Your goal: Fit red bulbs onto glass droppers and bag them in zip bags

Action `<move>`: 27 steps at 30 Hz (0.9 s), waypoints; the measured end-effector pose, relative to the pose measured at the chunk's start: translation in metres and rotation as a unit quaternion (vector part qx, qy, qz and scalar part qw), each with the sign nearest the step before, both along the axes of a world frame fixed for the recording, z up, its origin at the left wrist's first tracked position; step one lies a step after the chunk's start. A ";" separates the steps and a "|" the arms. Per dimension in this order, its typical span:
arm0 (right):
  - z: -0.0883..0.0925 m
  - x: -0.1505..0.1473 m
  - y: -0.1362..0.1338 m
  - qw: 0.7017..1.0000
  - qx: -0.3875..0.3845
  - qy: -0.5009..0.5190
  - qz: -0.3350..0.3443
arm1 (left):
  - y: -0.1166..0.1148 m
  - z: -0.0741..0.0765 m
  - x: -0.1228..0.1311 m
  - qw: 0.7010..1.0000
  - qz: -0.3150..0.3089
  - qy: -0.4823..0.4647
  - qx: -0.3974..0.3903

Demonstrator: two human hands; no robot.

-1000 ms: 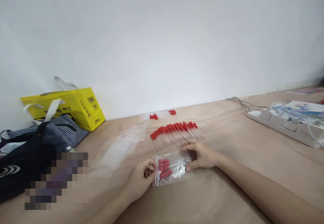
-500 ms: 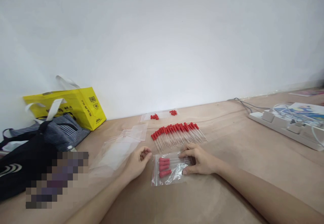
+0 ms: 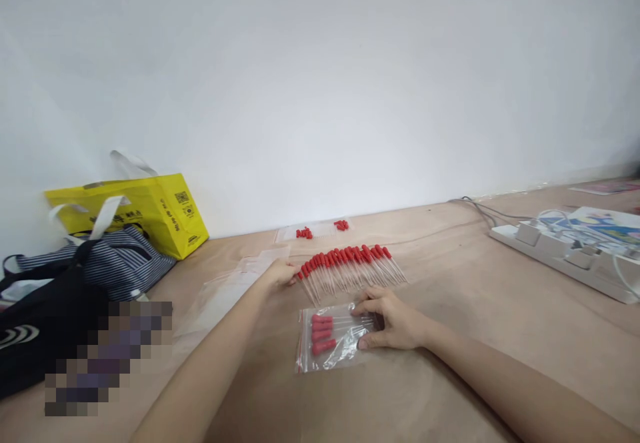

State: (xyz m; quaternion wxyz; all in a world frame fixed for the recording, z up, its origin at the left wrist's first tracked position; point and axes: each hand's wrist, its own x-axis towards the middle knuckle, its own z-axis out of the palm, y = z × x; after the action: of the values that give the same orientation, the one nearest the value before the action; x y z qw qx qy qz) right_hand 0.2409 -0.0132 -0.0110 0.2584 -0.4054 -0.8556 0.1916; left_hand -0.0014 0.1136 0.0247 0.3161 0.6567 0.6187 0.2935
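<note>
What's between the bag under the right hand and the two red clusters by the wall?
A row of loose red-topped droppers, with the left hand at its left end; the head view shows it.

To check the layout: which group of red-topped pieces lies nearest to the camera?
The group inside a clear bag, in front of the loose row; the small clusters lie farthest, by the wall.
</note>
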 end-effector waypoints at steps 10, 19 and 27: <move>-0.003 0.000 0.001 1.000 0.009 -0.002 0.003 | -0.091 -0.005 -0.062 0.959 0.081 -0.251 0.099; -0.002 0.000 0.000 1.000 0.001 0.001 -0.003 | -0.122 -0.022 -0.046 0.938 0.102 -0.323 0.079; -0.002 0.000 0.001 1.000 0.002 -0.001 0.000 | -0.132 -0.019 -0.043 0.944 0.080 -0.319 0.017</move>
State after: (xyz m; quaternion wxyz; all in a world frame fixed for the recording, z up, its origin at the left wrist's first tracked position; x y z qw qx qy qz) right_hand 0.2411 -0.0126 -0.0135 0.2579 -0.4053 -0.8563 0.1896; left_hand -0.0444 -0.0180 0.0055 0.4610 0.4824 0.5310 0.5222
